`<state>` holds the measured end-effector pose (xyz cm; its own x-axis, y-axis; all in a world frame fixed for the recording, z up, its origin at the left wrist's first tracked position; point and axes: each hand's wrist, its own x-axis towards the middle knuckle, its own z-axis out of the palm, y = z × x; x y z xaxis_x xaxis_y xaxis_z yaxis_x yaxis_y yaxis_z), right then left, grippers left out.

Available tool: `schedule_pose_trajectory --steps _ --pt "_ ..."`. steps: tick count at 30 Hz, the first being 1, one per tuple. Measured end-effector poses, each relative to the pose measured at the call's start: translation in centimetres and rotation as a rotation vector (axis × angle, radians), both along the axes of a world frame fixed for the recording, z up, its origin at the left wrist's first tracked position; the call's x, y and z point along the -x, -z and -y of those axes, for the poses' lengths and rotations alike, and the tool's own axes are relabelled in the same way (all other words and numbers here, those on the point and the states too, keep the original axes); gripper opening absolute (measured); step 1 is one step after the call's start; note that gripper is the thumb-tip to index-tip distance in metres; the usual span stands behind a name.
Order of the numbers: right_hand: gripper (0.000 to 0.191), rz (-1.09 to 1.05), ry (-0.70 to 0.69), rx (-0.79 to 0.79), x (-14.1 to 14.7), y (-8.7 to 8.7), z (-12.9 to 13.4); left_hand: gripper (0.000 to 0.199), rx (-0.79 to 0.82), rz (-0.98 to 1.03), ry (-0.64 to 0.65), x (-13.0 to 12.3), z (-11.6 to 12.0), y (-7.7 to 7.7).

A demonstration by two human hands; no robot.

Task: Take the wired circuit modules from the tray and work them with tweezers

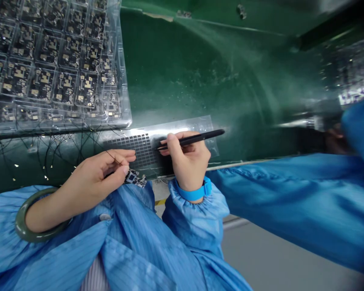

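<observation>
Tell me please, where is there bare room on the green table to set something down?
The widest bare patch of the green table lies between the stacked trays and the blurred things at right, beyond the clear sheet. Crowded: the near left, with loose wires, and the sheet itself, where the left hand and right hand work.

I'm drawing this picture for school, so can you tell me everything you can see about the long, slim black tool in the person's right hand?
The long, slim black tool looks like tweezers, smooth and dark; metal or plastic, I can't tell. The bare right hand grips it between thumb and fingers. Its rounded back end sticks out to the right, and its narrow tips point left, beside small dark squares on a clear, flat sheet. Whether the tips touch the sheet isn't clear.
</observation>
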<state>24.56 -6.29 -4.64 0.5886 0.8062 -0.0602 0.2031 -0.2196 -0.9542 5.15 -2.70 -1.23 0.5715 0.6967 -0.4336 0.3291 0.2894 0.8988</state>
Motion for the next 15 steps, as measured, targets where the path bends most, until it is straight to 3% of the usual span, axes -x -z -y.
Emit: schedule_pose_trajectory --steps 5,9,12,15 --pt "0.019 -0.028 0.012 -0.028 -0.1 0.1 -0.1 0.013 -0.015 0.011 0.007 0.1 0.0 0.2" --pt "0.022 -0.203 0.002 -0.107 -1.2 0.0 -0.1 0.013 -0.021 0.031 0.009 0.2 0.1 0.4" --pt "0.028 -0.278 0.107 -0.181 -1.1 -0.8 0.0 0.011 -0.026 0.042 -0.028 0.0 0.1 0.1" --pt "0.027 -0.288 0.149 -0.244 0.8 -2.2 0.4 0.008 -0.041 0.039 -0.107 -0.3 0.0 -0.6"
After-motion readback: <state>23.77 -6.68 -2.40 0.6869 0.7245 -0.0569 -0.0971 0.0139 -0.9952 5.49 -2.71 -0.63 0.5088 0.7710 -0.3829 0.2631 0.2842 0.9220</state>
